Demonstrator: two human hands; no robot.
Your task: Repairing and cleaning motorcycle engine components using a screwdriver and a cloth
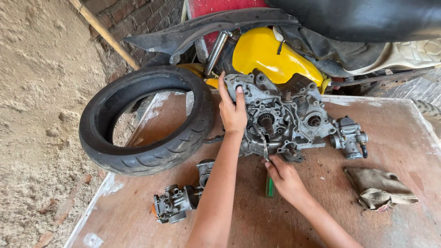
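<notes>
Landmark: a grey cast-metal engine case (282, 117), greasy and studded with bolts and bearing holes, is laid flat near the far middle of a worn brown wooden board (404, 142).
Left hand (232, 110): it is pressed on the case's left end, palm down, fingers spread and curled over the top-left lug; the case appears to be braced by it against sliding.
Right hand (285, 177): it is set just in front of the case, fingers closed around a thin flat metal tool (265, 148) with a green handle (270, 186).
Tool direction: the long axis runs from the handle near the person up to the tip, which is pointed away into the case's lower middle, just below the central shaft hole.
Case axis: the long side runs left to right across the board, open face up, so the inner parts can be reached.
Left of the case: a black rubber tyre (147, 121) is lying flat, overhanging the board's edge.
Right of the case: a small grey carburettor (349, 137) is just beside it; a crumpled khaki cloth (379, 188) lies further forward.
Front-left of the case: a second grey carburettor (177, 202) rests apart.
Behind the case: a yellow scooter body panel (271, 55) is seen.
</notes>
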